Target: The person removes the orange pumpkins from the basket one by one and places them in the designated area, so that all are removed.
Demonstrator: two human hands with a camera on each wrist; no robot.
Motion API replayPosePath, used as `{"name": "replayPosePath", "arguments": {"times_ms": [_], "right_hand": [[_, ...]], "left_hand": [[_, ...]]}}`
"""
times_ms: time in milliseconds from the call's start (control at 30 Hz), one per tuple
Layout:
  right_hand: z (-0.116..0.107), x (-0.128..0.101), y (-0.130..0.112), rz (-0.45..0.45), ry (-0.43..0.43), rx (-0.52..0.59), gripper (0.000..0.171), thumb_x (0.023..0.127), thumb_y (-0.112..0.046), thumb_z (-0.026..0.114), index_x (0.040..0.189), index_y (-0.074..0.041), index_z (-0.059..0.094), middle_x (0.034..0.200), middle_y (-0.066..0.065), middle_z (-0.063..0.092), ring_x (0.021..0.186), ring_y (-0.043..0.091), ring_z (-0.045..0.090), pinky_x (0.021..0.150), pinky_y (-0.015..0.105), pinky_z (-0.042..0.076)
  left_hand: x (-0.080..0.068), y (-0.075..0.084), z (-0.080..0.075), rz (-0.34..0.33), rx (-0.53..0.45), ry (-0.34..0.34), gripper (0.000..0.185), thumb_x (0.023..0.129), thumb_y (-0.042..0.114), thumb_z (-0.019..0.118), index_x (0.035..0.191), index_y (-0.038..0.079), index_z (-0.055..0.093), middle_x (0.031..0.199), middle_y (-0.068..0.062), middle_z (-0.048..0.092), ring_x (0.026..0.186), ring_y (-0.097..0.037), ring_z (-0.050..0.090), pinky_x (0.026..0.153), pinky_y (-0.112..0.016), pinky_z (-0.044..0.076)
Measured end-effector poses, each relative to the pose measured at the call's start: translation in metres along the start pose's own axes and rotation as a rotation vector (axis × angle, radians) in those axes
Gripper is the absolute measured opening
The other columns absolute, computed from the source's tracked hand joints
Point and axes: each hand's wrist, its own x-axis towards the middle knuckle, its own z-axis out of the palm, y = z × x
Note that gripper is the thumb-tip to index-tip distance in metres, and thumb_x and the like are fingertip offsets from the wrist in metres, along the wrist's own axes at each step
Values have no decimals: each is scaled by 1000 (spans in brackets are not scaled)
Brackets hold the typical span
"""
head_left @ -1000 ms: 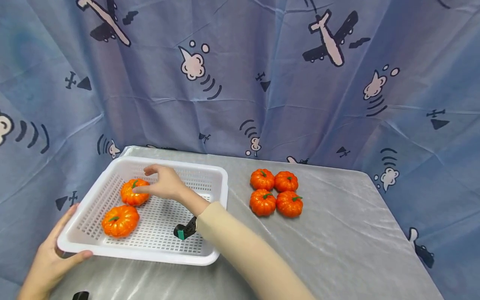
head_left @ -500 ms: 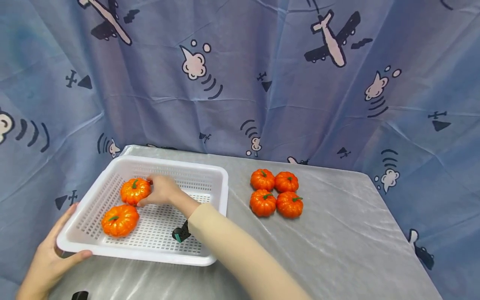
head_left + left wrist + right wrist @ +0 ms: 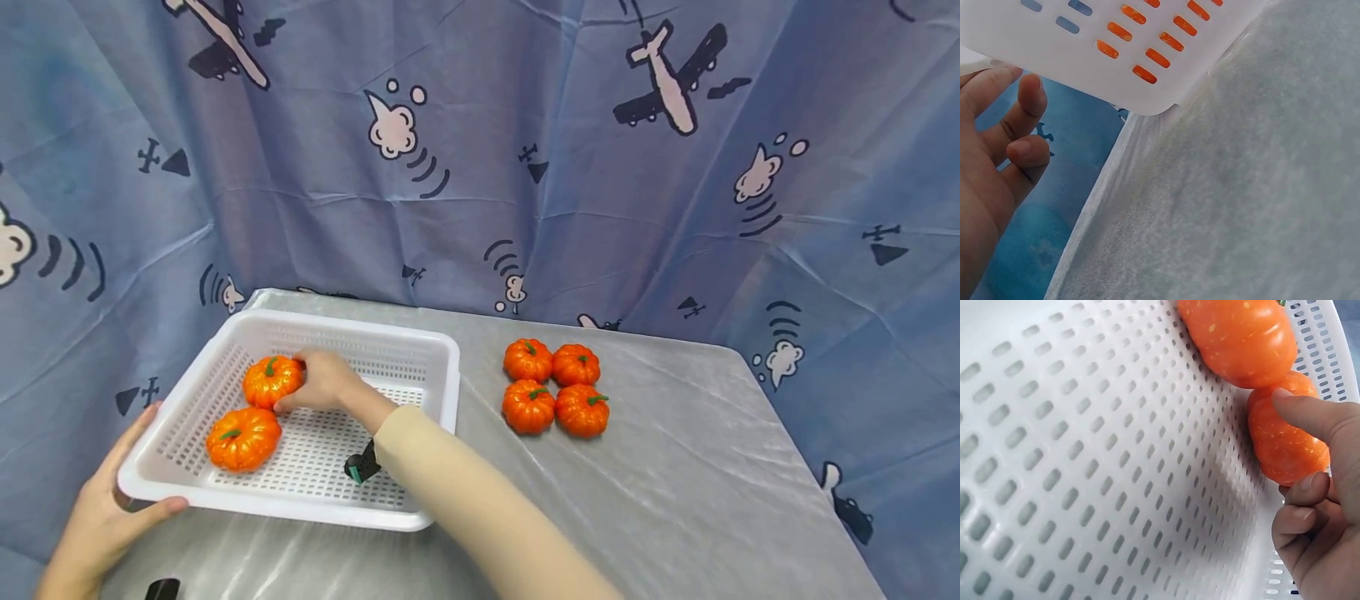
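A white slotted basket (image 3: 420, 346) sits on the left of the grey table. Two orange pumpkins lie in it: a near one (image 3: 243, 437) and a far one (image 3: 272, 381). My right hand (image 3: 318, 381) reaches into the basket and grips the far pumpkin from its right side. In the right wrist view the thumb (image 3: 1310, 415) lies on that pumpkin (image 3: 1282, 450), with the fingers curled against its lower side and the near pumpkin (image 3: 1241, 337) touching it. My left hand (image 3: 112, 504) holds the basket's near left corner, thumb over the rim; below that corner (image 3: 1147, 94) its fingers (image 3: 1025, 103) show.
Several more orange pumpkins (image 3: 553, 386) sit in a tight square on the table to the right of the basket. A blue printed cloth (image 3: 480, 167) hangs behind and around the table. A black wrist camera (image 3: 360, 465) sits under my right forearm.
My right hand, spread above the far pumpkin a second ago, has come down and closed on it. The left hand and the basket have barely moved.
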Motion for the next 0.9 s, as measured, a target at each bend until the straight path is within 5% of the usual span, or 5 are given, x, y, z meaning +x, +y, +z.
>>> {"name": "replayPosePath", "arguments": {"times_ms": [467,700,900], "right_hand": [[-12,-4,-4,-57,45,153,75,83,-44,89,144,-10,62,129,0,72,113,9,65,94,20,51],[-34,-12,-10,-160,127,317,67,83,-39,90,139,-11,66,125,0,71,115,14,66,93,20,49],[-50,-23,-15,-208,157,318,69,83,-41,90,142,-14,65,130,-4,71,121,9,63,99,21,49]], "left_hand": [[0,-3,0,28,-207,-13,123,57,-30,82,165,-1,30,164,10,44,127,3,54,99,-8,38],[1,-2,0,27,-150,-15,124,58,-30,81,166,1,30,163,14,44,125,5,53,96,-6,39],[-1,-2,-1,16,-114,-13,124,59,-30,81,167,3,29,163,16,43,126,6,52,97,-8,36]]}}
